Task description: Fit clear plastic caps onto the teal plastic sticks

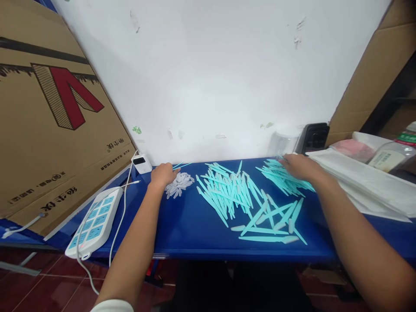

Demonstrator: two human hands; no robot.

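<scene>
My left hand (163, 174) is curled at the back left of the blue table (182, 234), beside a small pile of pale grey caps (178, 185). Thin teal sticks (181, 165) poke out past its fingers, which look closed on them. Over at the right, my right hand (297, 166) bends down onto a pile of teal pointed sticks (282, 177); its fingertips touch the pile, and what they pinch is hidden. Between the hands lies a larger heap of teal sticks with grey caps on their ends (225, 188). Several more capped sticks (269, 238) lie scattered nearer the front edge.
On the left are a white power strip (97, 221), a white charger box (141, 164) with cables and a large cardboard box (58, 130). A clear container (286, 141), black object (314, 138), white bags (367, 182) and plastic bottle (394, 151) stand right. A white wall (208, 86) is behind.
</scene>
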